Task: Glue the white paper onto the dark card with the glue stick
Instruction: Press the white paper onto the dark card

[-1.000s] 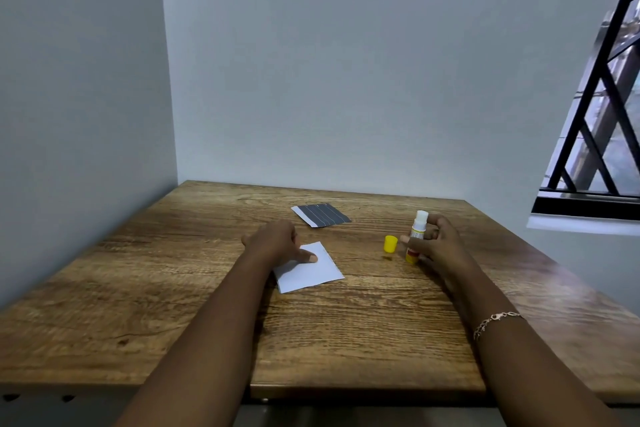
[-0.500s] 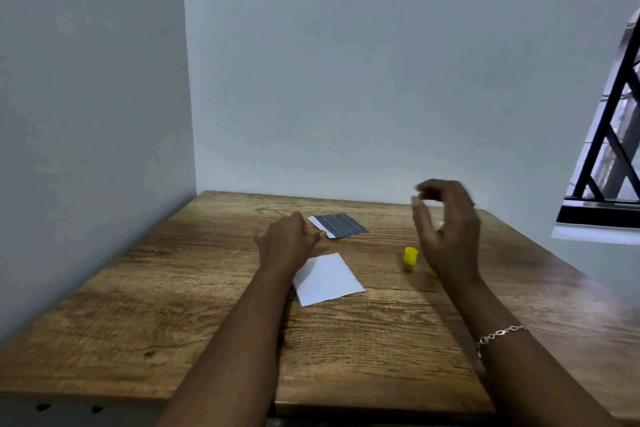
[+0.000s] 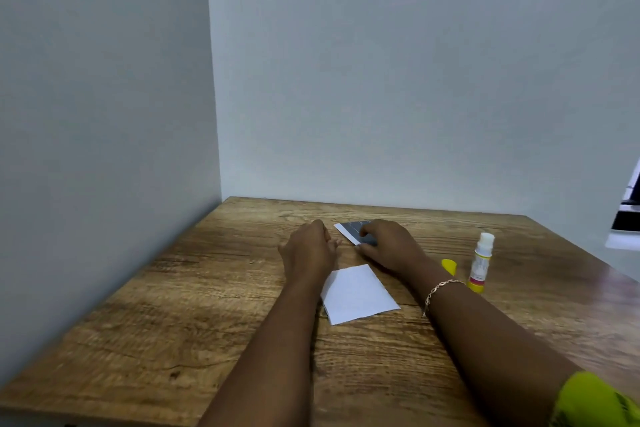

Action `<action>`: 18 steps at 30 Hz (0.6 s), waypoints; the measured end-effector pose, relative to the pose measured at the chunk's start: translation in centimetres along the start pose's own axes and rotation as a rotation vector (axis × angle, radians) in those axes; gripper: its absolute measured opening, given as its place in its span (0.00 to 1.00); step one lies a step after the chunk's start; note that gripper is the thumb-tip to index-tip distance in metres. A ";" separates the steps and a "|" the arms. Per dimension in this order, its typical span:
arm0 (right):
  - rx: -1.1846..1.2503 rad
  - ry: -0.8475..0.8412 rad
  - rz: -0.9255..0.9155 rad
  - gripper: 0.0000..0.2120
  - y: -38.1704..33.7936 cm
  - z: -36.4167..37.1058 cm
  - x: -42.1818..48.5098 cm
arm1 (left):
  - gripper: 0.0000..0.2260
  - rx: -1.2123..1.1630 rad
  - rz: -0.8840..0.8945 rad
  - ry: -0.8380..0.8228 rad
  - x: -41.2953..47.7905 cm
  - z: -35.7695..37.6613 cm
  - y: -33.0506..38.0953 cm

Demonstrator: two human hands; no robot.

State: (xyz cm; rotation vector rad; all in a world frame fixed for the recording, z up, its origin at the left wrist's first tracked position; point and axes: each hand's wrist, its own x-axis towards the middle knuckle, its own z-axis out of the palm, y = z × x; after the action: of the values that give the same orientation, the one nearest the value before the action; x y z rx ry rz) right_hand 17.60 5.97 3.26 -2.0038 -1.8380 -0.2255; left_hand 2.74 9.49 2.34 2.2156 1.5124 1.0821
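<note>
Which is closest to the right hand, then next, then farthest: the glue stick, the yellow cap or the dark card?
1. The dark card: touching, under the fingers of the right hand.
2. The yellow cap: just to the right of the wrist.
3. The glue stick: standing upright, farther right, past the cap.

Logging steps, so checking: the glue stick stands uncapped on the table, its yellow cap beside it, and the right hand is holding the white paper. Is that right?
Not quite. The head view shows the right hand on the dark card, not the white paper, which lies nearer the person. The glue stick does stand uncapped, its yellow cap beside it.
</note>
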 end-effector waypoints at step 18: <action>-0.218 0.061 -0.082 0.07 0.5 1.7 1.4 | 0.08 0.002 -0.042 -0.065 0.6 0.3 0.1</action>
State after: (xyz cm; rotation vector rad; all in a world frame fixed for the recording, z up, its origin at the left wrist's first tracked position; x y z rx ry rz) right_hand 18.02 7.87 2.15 -2.0385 -1.9298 -0.5267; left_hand 3.13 10.00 2.49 2.1876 1.5268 0.9870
